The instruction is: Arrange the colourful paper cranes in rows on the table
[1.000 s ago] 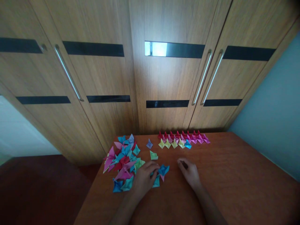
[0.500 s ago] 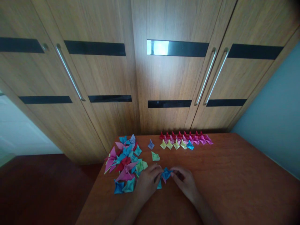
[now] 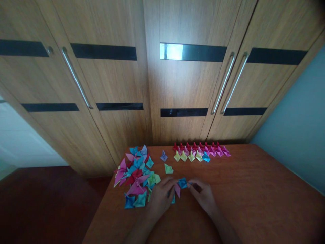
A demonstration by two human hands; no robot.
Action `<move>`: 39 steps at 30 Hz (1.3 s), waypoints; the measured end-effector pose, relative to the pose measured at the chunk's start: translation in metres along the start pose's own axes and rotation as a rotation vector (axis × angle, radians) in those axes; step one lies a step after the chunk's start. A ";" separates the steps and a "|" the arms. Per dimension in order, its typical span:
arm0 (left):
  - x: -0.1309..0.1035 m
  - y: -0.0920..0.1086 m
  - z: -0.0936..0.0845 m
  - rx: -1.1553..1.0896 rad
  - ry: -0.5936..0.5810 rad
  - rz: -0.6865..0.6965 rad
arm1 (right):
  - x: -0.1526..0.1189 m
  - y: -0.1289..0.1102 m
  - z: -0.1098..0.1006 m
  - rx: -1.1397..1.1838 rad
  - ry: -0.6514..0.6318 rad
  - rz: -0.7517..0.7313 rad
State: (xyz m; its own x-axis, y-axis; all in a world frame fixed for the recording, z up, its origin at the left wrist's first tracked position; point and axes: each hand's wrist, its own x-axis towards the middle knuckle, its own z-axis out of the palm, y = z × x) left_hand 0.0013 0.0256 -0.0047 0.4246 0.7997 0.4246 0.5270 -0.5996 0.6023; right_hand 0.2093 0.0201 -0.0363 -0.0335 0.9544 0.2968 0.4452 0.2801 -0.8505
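Observation:
A small blue folded-paper crane (image 3: 182,183) is pinched between the fingertips of both hands, a little above the table. My left hand (image 3: 162,196) has its thumb and fingers closed at the crane's left side. On the opposite side, my right hand (image 3: 201,194) pinches its edge. Just below the crane a pink paper point (image 3: 177,190) shows beside my left fingers. Part of a teal folded piece (image 3: 173,199) peeks out from under that hand; the rest is hidden. A light-green folded piece (image 3: 168,168) lies beyond my hands.
Colourful paper cranes form a pile (image 3: 137,173) at the left of the wooden table (image 3: 248,196). Red, pink, yellow and blue pieces stand in rows (image 3: 200,151) at the back. A lone purple piece (image 3: 164,156) sits between them. A wooden wardrobe (image 3: 182,88) rises behind.
The blue crane has shifted slightly to the right and up and is turned a little between my fingers. More of the pink point below now shows.

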 end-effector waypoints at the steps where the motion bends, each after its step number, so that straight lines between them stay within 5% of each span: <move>1: 0.000 0.001 0.000 0.003 0.000 -0.001 | 0.000 0.002 -0.001 -0.008 0.021 0.009; 12: 0.000 0.012 -0.004 0.050 -0.102 0.026 | 0.001 0.036 -0.029 -0.049 0.324 0.115; 25: 0.001 0.015 -0.006 0.065 -0.093 0.073 | 0.005 0.098 -0.134 -0.543 0.446 0.420; 31: 0.000 0.013 -0.004 0.063 -0.075 0.086 | 0.016 0.114 -0.135 -0.709 0.305 0.529; 39: 0.001 0.016 -0.007 0.082 -0.126 0.056 | 0.058 0.098 -0.117 -0.811 0.209 0.610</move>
State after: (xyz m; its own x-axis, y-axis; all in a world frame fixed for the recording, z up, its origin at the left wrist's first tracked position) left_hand 0.0048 0.0173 0.0098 0.5410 0.7577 0.3650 0.5559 -0.6479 0.5207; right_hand 0.3558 0.0905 -0.0519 0.5218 0.8517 0.0489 0.8057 -0.4731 -0.3565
